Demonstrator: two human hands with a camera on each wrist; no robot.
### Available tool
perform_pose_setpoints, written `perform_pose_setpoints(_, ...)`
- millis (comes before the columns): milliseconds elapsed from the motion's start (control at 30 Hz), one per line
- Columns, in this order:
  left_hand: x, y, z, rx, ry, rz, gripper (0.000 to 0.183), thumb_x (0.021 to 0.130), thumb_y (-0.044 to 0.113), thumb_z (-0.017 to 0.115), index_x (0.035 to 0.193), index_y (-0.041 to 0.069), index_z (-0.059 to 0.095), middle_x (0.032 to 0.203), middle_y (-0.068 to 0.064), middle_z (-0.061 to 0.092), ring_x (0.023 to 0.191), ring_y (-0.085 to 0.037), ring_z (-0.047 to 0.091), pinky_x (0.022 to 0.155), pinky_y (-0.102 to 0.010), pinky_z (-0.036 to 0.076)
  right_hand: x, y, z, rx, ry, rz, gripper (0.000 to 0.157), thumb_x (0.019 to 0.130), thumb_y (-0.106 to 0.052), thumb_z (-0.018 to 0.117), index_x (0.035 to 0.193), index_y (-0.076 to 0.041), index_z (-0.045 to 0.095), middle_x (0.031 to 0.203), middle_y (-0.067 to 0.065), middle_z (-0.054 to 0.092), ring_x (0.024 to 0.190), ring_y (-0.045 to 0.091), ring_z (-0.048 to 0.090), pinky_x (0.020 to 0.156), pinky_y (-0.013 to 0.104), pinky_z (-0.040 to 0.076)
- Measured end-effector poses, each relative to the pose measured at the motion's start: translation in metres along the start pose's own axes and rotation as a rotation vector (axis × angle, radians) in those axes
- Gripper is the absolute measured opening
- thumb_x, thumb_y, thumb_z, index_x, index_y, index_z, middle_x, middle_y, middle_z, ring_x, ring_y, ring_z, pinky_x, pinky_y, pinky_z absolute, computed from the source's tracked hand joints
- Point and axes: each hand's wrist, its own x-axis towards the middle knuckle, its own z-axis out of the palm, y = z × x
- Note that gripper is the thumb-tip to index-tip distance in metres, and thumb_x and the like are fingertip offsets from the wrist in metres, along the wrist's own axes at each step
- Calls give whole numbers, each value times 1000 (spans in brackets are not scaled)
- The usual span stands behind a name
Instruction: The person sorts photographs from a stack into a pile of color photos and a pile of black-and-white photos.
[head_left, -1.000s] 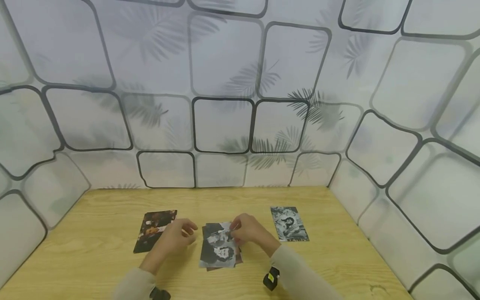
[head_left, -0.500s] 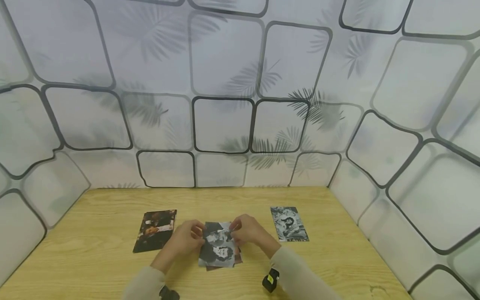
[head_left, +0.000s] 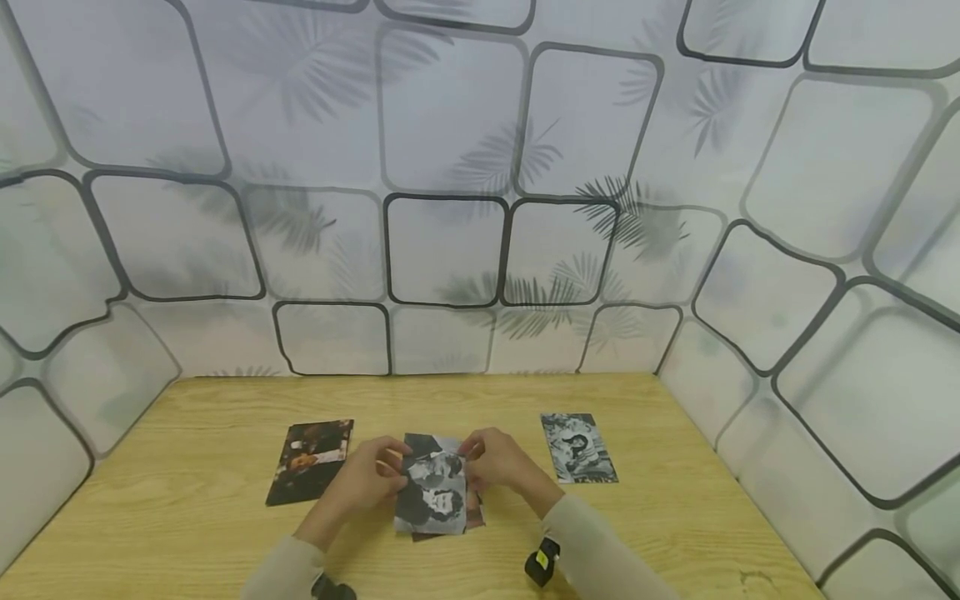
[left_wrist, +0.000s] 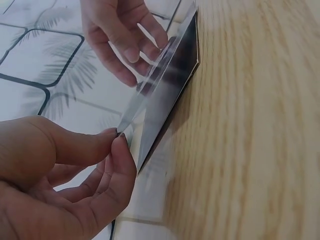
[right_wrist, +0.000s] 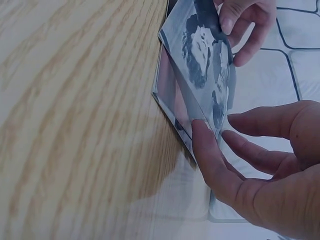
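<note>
A black-and-white photo print [head_left: 433, 492] lies tilted over a short stack of prints in the middle of the table. My left hand [head_left: 367, 477] pinches its corner between thumb and index finger, and the left wrist view shows this edge lifted off the prints below [left_wrist: 175, 85]. At the opposite corner my right hand [head_left: 497, 458] holds the print loosely with curled fingers. In the right wrist view, the right index finger [right_wrist: 207, 150] overlaps the print's edge. A reddish print [right_wrist: 172, 90] shows underneath.
A dark colour photo pile [head_left: 309, 467] lies at the left of the wooden table [head_left: 187, 475]. On the right is another black-and-white photo print [head_left: 579, 447]. Patterned cloth walls [head_left: 450, 250] enclose the back and sides.
My left hand has come right from beside the left pile and taken hold of the top print. That print has risen slightly and shifted a little left. The right hand has hardly moved.
</note>
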Motion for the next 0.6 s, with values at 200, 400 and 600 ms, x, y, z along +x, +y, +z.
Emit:
perform_pose_setpoints(200, -2, 0, -2, -20, 16, -8, 39, 84, -12, 73, 122, -4, 64, 101, -17, 64, 83, -20, 67, 65, -33, 63, 1, -1, 0, -53, 4, -28, 24, 89, 1, 69, 112, 0, 71, 97, 13, 68, 76, 21, 66, 66, 36, 59)
perform_pose_setpoints(400, -2, 1, -3, -34, 24, -10, 40, 84, -12, 74, 122, -6, 63, 102, -18, 65, 83, -20, 68, 66, -34, 64, 4, 2, 1, -43, 28, -43, 26, 89, 2, 67, 114, 0, 69, 93, 11, 66, 72, 20, 64, 62, 34, 56)
perform_pose_setpoints(600, -1, 3, -2, -34, 40, -4, 40, 83, -11, 75, 121, -5, 64, 101, -17, 65, 83, -18, 67, 65, -33, 64, 7, 3, 2, -18, 71, -46, 27, 88, 3, 68, 115, 0, 69, 93, 12, 68, 70, 18, 65, 60, 33, 60)
